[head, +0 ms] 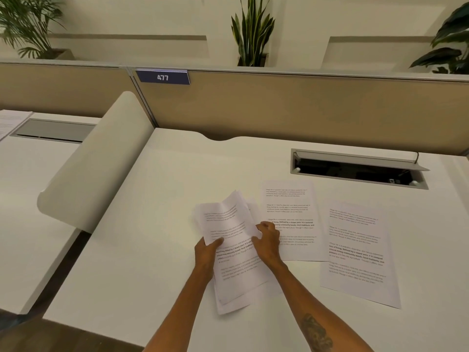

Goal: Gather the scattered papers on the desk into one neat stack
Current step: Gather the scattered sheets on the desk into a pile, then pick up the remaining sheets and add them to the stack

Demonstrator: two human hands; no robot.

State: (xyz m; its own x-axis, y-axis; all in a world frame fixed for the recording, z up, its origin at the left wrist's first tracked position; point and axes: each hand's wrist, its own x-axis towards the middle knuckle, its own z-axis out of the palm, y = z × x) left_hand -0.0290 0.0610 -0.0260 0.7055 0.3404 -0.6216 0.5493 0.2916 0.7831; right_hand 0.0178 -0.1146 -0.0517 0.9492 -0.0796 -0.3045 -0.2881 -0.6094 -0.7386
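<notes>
A loose bundle of printed papers (pixel 229 224) is lifted off the white desk (pixel 142 250), fanned and uneven. My left hand (pixel 206 252) grips its left edge, thumb on top. My right hand (pixel 266 241) pinches its right edge. More sheets (pixel 241 283) lie flat under the bundle, between my forearms. One printed sheet (pixel 291 207) lies on the desk just right of my right hand, partly under it. Another sheet (pixel 357 252) lies further right, slightly turned, overlapping that one's edge.
An open cable tray (pixel 360 171) is set into the desk behind the sheets. A curved white side divider (pixel 101 158) stands on the left. A tan partition with a sign reading 477 (pixel 162 77) closes the back. Papers (pixel 11 121) lie on the neighbouring desk.
</notes>
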